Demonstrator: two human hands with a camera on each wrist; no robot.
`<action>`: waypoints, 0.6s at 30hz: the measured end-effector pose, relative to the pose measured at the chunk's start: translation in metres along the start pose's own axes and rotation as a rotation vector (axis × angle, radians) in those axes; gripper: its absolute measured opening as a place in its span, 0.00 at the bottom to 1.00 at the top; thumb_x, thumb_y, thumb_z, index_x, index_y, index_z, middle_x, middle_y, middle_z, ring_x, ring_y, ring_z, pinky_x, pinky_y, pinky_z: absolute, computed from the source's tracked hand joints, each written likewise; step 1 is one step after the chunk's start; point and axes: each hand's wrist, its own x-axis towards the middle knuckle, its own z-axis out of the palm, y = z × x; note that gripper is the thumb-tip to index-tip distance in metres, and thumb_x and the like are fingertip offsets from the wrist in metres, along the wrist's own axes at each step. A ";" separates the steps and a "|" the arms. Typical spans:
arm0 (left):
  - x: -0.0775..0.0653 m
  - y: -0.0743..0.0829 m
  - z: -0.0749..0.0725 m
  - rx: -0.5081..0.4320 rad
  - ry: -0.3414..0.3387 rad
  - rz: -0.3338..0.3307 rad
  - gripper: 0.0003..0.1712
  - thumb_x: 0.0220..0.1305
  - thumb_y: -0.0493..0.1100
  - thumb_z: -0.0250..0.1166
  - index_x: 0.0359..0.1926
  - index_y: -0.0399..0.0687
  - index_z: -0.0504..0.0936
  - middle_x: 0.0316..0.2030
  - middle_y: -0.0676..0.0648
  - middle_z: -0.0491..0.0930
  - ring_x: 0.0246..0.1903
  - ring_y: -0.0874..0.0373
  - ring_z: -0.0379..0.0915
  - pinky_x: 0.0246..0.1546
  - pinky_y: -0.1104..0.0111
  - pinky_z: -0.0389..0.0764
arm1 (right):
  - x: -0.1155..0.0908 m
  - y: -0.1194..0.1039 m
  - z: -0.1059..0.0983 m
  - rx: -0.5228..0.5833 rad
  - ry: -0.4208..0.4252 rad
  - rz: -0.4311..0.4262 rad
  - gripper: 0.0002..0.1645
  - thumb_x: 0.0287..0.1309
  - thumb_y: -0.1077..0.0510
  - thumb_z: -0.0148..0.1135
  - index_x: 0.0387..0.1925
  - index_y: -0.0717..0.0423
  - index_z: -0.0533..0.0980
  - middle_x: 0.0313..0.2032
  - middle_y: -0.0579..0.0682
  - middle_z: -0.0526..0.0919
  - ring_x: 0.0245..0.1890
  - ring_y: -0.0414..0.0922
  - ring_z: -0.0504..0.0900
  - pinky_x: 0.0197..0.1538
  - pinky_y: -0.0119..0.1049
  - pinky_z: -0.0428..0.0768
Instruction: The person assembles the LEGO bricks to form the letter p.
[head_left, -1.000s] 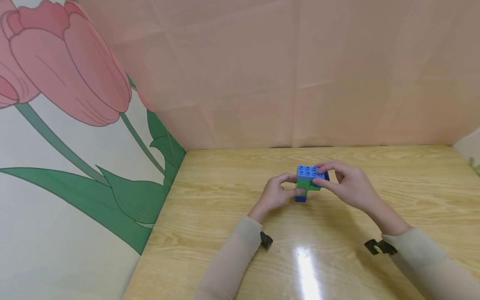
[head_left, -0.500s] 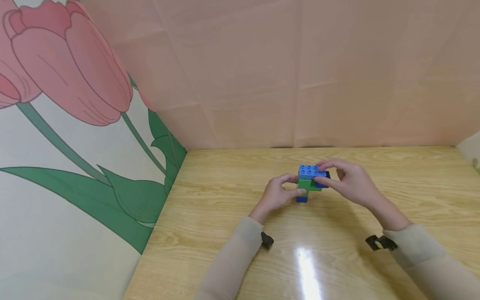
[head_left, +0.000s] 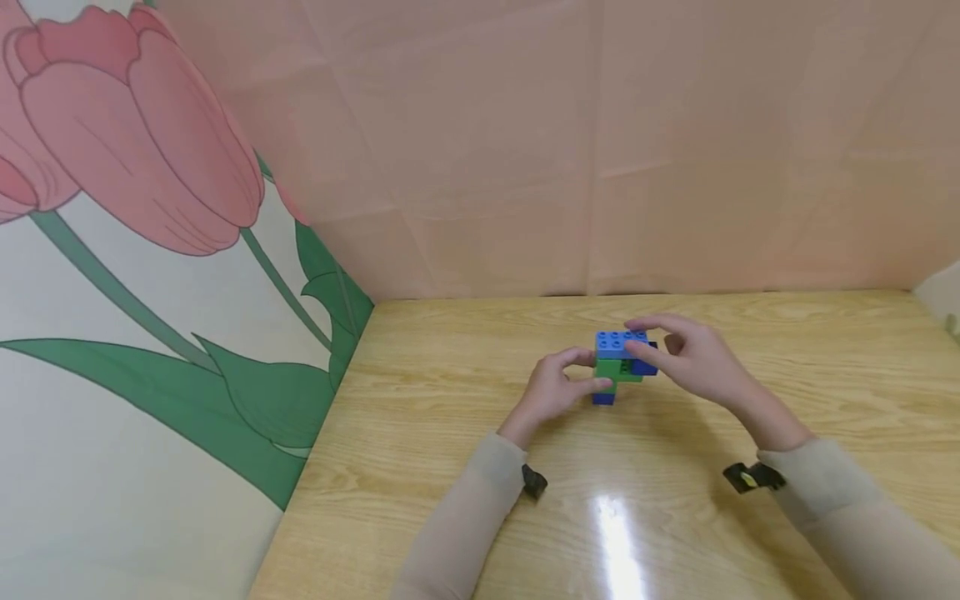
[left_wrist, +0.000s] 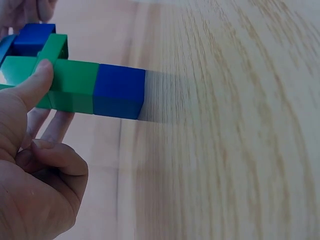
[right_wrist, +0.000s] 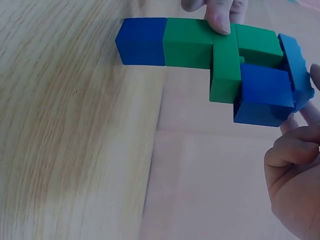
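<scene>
A stack of toy building bricks stands on the table. At its foot is a dark blue brick point(left_wrist: 120, 91), with a green brick point(left_wrist: 75, 85) above it. A flatter green brick point(right_wrist: 226, 70) juts out to the right, bearing a second dark blue brick point(right_wrist: 265, 92) at its end. Across the top lies a flat light blue brick point(head_left: 611, 343) with studs facing up. My left hand point(head_left: 551, 386) grips the green middle from the left, thumb in front. My right hand point(head_left: 693, 358) pinches the light blue brick's right part between thumb and finger, partly covering its studs.
The wood-grain table point(head_left: 420, 375) reaches back to a pink cloth backdrop point(head_left: 480, 167). A panel with painted tulips point(head_left: 150, 150) borders the left side. Light glares off the tabletop point(head_left: 618, 542) in front of the hands.
My right hand has shifted slightly left along the light blue brick, its thumb and finger now further over the studs. My left hand keeps its grip, and the stack stays nearly in place.
</scene>
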 end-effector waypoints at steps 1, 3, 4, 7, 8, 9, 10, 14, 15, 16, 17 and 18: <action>0.000 0.000 0.000 0.001 0.002 -0.001 0.22 0.62 0.61 0.75 0.55 0.66 0.85 0.51 0.67 0.83 0.61 0.65 0.72 0.61 0.52 0.76 | 0.001 0.001 0.001 0.016 -0.004 0.009 0.19 0.68 0.52 0.70 0.59 0.46 0.83 0.37 0.50 0.81 0.15 0.40 0.61 0.17 0.34 0.64; 0.000 0.000 0.000 0.001 0.003 -0.002 0.22 0.62 0.61 0.75 0.55 0.66 0.85 0.51 0.67 0.83 0.61 0.65 0.73 0.61 0.53 0.77 | 0.003 0.003 0.002 0.044 -0.010 0.018 0.18 0.68 0.53 0.71 0.58 0.47 0.84 0.46 0.49 0.84 0.15 0.40 0.62 0.18 0.35 0.65; 0.000 0.000 0.000 -0.001 0.002 -0.003 0.22 0.62 0.61 0.75 0.56 0.66 0.85 0.51 0.66 0.83 0.61 0.65 0.73 0.60 0.54 0.77 | 0.003 0.003 0.002 0.057 -0.014 0.020 0.18 0.68 0.54 0.71 0.57 0.47 0.84 0.50 0.49 0.84 0.16 0.41 0.63 0.19 0.35 0.66; -0.001 0.000 0.000 -0.005 0.000 -0.005 0.22 0.62 0.61 0.75 0.56 0.66 0.85 0.51 0.66 0.83 0.60 0.66 0.73 0.58 0.57 0.79 | 0.004 0.006 0.001 0.057 -0.026 0.014 0.17 0.68 0.55 0.71 0.57 0.49 0.85 0.50 0.51 0.84 0.17 0.42 0.64 0.20 0.34 0.67; -0.001 0.000 0.000 -0.006 -0.001 -0.004 0.23 0.62 0.61 0.75 0.56 0.66 0.85 0.51 0.66 0.83 0.59 0.66 0.74 0.57 0.57 0.79 | 0.004 0.006 0.001 0.044 -0.027 0.008 0.17 0.67 0.55 0.71 0.57 0.48 0.85 0.50 0.51 0.84 0.18 0.42 0.65 0.20 0.35 0.67; -0.001 0.000 0.000 -0.006 -0.001 -0.002 0.23 0.62 0.60 0.75 0.56 0.65 0.85 0.51 0.66 0.83 0.59 0.66 0.74 0.57 0.58 0.79 | 0.005 0.006 0.000 0.030 -0.025 0.004 0.17 0.67 0.54 0.71 0.57 0.49 0.85 0.49 0.51 0.84 0.19 0.43 0.65 0.21 0.35 0.67; -0.001 0.000 0.000 -0.006 -0.001 -0.001 0.23 0.62 0.60 0.75 0.56 0.65 0.85 0.51 0.66 0.83 0.59 0.66 0.74 0.57 0.58 0.79 | 0.005 0.006 0.000 0.014 -0.023 0.002 0.18 0.67 0.53 0.72 0.56 0.48 0.85 0.49 0.50 0.84 0.19 0.43 0.65 0.21 0.35 0.67; -0.001 0.000 0.000 -0.002 -0.001 0.001 0.23 0.62 0.60 0.75 0.57 0.65 0.85 0.51 0.66 0.83 0.59 0.66 0.74 0.57 0.58 0.79 | 0.005 0.006 0.001 -0.039 -0.004 -0.009 0.17 0.65 0.52 0.73 0.55 0.46 0.86 0.45 0.47 0.83 0.22 0.45 0.66 0.23 0.36 0.66; -0.001 0.000 0.000 -0.002 -0.002 0.002 0.23 0.62 0.60 0.75 0.57 0.65 0.85 0.51 0.66 0.83 0.59 0.66 0.74 0.57 0.58 0.79 | 0.005 0.006 0.001 -0.047 0.002 -0.011 0.17 0.65 0.52 0.73 0.54 0.46 0.87 0.44 0.46 0.83 0.23 0.45 0.66 0.23 0.36 0.66; -0.001 0.000 0.000 -0.002 -0.003 0.003 0.23 0.62 0.61 0.75 0.57 0.66 0.85 0.51 0.66 0.83 0.58 0.66 0.74 0.57 0.58 0.79 | 0.005 0.006 0.001 -0.055 0.005 -0.017 0.17 0.65 0.52 0.74 0.54 0.46 0.87 0.43 0.46 0.82 0.23 0.45 0.65 0.23 0.36 0.65; -0.001 0.000 0.000 -0.002 -0.004 0.003 0.23 0.62 0.61 0.75 0.57 0.66 0.85 0.51 0.66 0.83 0.58 0.66 0.74 0.56 0.58 0.79 | 0.005 0.006 0.001 -0.060 0.007 -0.026 0.16 0.65 0.53 0.74 0.54 0.46 0.87 0.42 0.45 0.82 0.23 0.45 0.65 0.23 0.36 0.65; -0.001 0.000 -0.001 -0.002 -0.005 0.005 0.23 0.62 0.60 0.75 0.57 0.66 0.85 0.51 0.65 0.83 0.58 0.66 0.74 0.56 0.59 0.80 | 0.005 0.007 0.001 -0.065 0.009 -0.033 0.16 0.65 0.53 0.74 0.54 0.46 0.87 0.42 0.45 0.82 0.23 0.44 0.65 0.23 0.36 0.65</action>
